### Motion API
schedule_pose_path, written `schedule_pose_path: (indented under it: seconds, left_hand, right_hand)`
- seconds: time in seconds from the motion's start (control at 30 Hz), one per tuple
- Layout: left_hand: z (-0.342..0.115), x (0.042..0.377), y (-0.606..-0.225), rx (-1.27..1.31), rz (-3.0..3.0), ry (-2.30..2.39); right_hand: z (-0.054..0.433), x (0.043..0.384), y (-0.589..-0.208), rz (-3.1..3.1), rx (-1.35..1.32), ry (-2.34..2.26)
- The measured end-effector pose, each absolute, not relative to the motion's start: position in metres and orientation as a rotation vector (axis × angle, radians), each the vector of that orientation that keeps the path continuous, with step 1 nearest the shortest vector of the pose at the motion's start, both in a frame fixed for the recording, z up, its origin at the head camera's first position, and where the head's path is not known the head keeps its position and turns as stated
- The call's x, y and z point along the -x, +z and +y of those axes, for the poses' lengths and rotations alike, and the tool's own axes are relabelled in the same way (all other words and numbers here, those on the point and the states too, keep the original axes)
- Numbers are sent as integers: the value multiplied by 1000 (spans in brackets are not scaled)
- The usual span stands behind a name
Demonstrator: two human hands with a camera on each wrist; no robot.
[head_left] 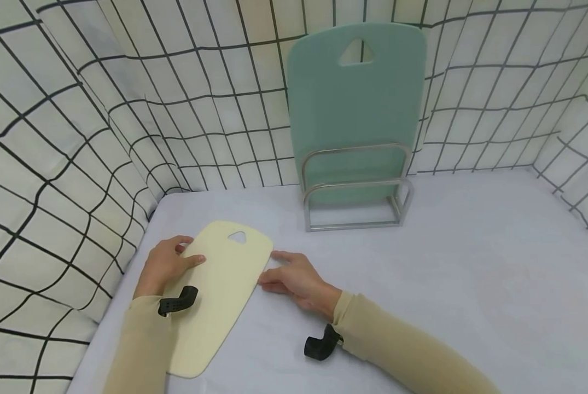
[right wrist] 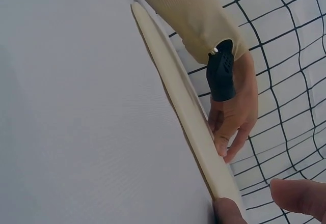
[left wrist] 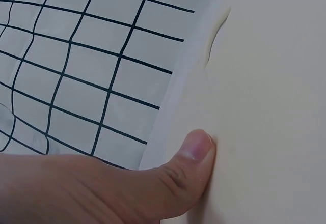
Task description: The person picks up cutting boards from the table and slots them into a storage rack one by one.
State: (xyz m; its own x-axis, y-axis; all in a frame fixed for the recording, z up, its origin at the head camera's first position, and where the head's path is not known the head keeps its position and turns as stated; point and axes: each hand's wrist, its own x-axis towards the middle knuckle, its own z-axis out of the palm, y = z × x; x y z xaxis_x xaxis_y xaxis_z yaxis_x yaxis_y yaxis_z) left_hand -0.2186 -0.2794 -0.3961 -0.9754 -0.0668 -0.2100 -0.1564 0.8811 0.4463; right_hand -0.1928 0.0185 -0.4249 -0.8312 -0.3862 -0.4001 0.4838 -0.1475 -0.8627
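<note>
A cream cutting board [head_left: 225,284] with a rounded triangular hole lies at the left of the table in the head view, between the two hands. My left hand [head_left: 163,265] grips its left edge, the thumb on the upper face and the other fingers round the edge, partly hidden. At the opposite edge, my right hand [head_left: 298,282] has its fingertips right at the board's side, the fingers extended and spread. Along the board's thin side in the right wrist view, one right fingertip [right wrist: 228,213] meets the edge while another digit stands apart from it.
A metal wire rack [head_left: 357,183] at the back holds a green cutting board [head_left: 357,109] upright. White cloth with a dark grid [head_left: 215,109] encloses the table [head_left: 471,273] at the back and sides. A black wrist camera [head_left: 318,345] is strapped at each sleeve.
</note>
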Motion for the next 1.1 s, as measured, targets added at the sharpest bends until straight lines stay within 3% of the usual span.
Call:
schedule_pose_path:
  seconds: [1.1]
  left_hand:
    - [-291, 224, -390, 226, 2725, 733]
  right_hand:
    - [19, 189, -426, 1610, -77, -2000]
